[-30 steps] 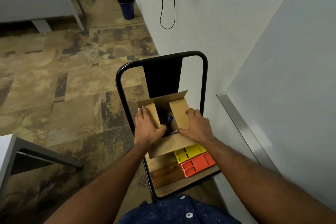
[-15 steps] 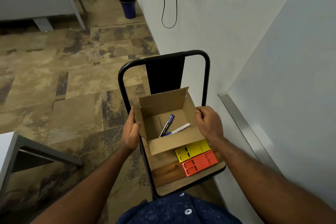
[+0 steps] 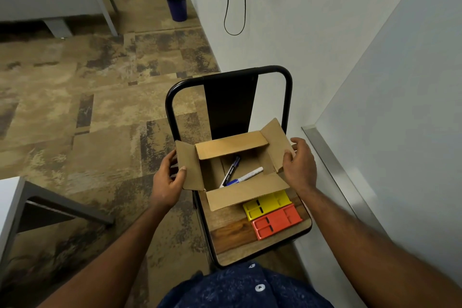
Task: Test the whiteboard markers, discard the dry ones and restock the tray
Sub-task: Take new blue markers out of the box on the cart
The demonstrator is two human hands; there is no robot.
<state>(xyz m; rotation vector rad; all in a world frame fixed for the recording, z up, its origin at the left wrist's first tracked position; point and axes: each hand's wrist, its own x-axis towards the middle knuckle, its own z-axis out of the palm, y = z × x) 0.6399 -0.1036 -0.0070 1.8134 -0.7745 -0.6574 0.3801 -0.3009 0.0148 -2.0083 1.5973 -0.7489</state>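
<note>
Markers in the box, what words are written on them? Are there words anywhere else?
"camlin": white print on the dark marker, small, so not certain.
Dark print on the white marker: too small to read.
No words show on the box, the yellow tray or the orange tray.

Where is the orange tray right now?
In the head view, the orange tray lies on the wooden chair seat, lower right of centre. It sits right beside the yellow tray, which lies between it and the cardboard box.
</note>
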